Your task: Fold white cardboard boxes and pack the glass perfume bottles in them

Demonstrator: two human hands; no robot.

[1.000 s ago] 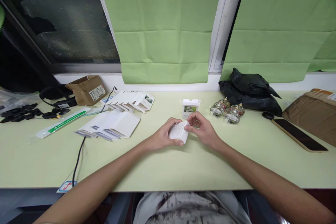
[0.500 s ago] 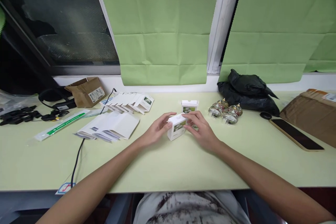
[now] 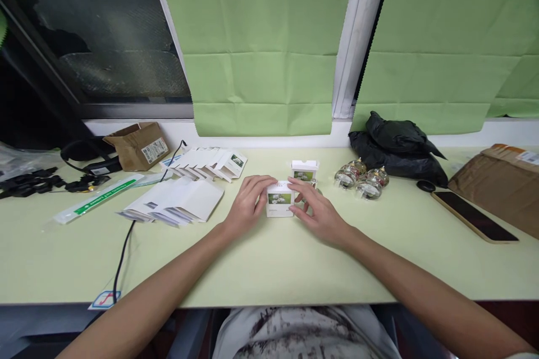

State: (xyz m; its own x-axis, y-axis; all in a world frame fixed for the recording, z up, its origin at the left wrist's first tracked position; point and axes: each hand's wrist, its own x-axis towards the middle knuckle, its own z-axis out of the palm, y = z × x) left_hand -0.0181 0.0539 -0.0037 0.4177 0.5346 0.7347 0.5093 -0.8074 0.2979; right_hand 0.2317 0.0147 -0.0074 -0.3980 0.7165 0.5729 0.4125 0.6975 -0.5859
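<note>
A small white cardboard box (image 3: 279, 206) with a green flower picture stands upright on the table, its front facing me. My left hand (image 3: 249, 201) grips its left side, fingers along the top edge. On the right side, my right hand (image 3: 314, 205) holds it with thumb and fingertips. Just behind stands a second white box (image 3: 305, 166) with the same picture, its top flap raised. Part of a shiny round item shows behind my right fingers, too hidden to name. Several glass ornaments (image 3: 369, 185) with gold tops lie to the right.
Flattened white boxes (image 3: 189, 202) and a row of white boxes (image 3: 210, 161) lie left. A black cable (image 3: 124, 258) crosses the table there. Farther left is an open brown carton (image 3: 135, 146). A phone (image 3: 475, 216), black bags (image 3: 396, 151) and a brown parcel (image 3: 501, 182) occupy the right.
The held box has turned from an angled, tilted pose to stand square with its picture facing me. My left hand has shifted slightly up and now wraps closer around its side.
</note>
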